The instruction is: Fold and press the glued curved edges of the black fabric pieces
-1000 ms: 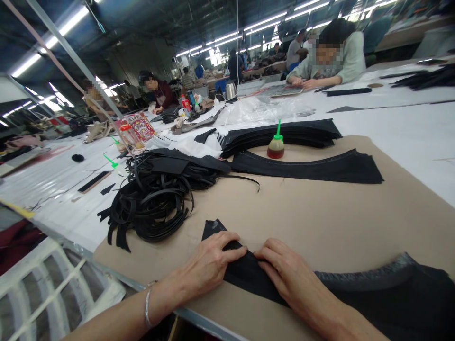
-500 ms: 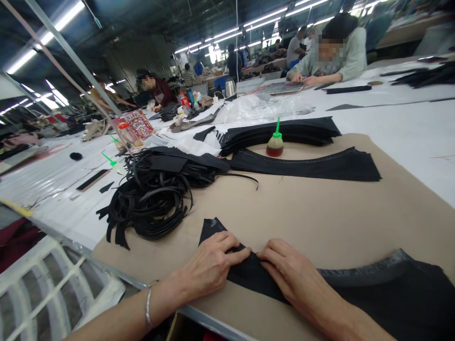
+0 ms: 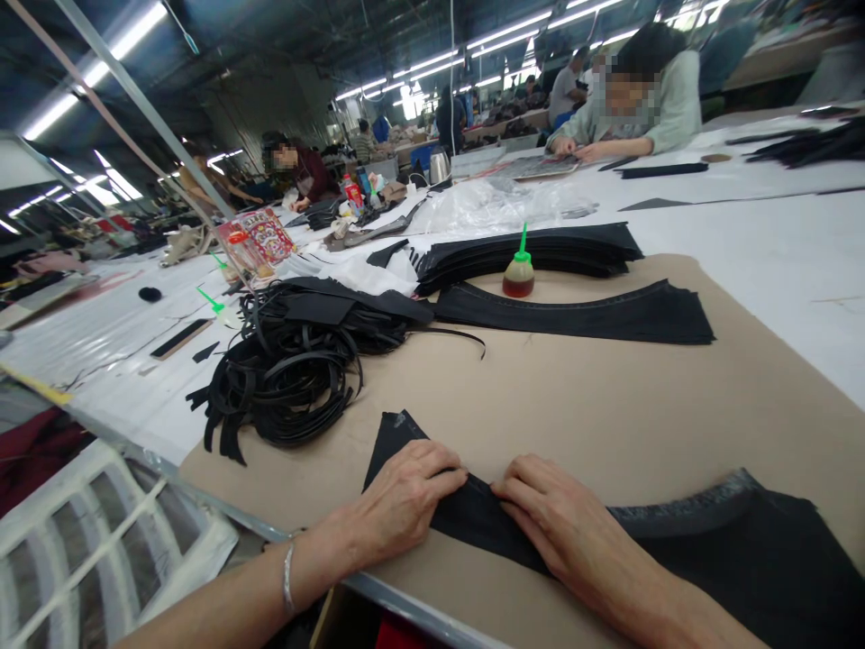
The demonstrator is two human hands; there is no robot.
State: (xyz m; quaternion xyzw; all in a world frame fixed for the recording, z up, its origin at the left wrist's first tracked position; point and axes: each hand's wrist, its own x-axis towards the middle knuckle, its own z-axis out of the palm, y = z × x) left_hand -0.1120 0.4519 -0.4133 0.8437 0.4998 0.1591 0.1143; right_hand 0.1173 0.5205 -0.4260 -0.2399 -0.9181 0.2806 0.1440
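Note:
A long, curved black fabric piece (image 3: 763, 550) lies along the near edge of the table, with a greyish, glue-like band on its inner curve at the right. My left hand (image 3: 405, 496) grips the upper edge of its left part, thumb and fingers pressed together on the fold. A short gap to the right, my right hand (image 3: 558, 518) pinches the same edge with bent fingers. Fabric under both palms is hidden. Beyond the hands lies another black curved piece (image 3: 574, 315), and behind it a stack of black pieces (image 3: 527, 248).
A squeeze bottle (image 3: 518, 275) with a green nozzle and amber liquid stands between the stack and the single piece. Black strips (image 3: 284, 388) lie in a tangled heap at left on the tan board (image 3: 439, 379). Opposite, a person (image 3: 662, 99) works at the white table.
My left hand has slid slightly left along the fabric edge, so the gap between the hands is wider. My right hand stays nearly in place. The view has shifted a little.

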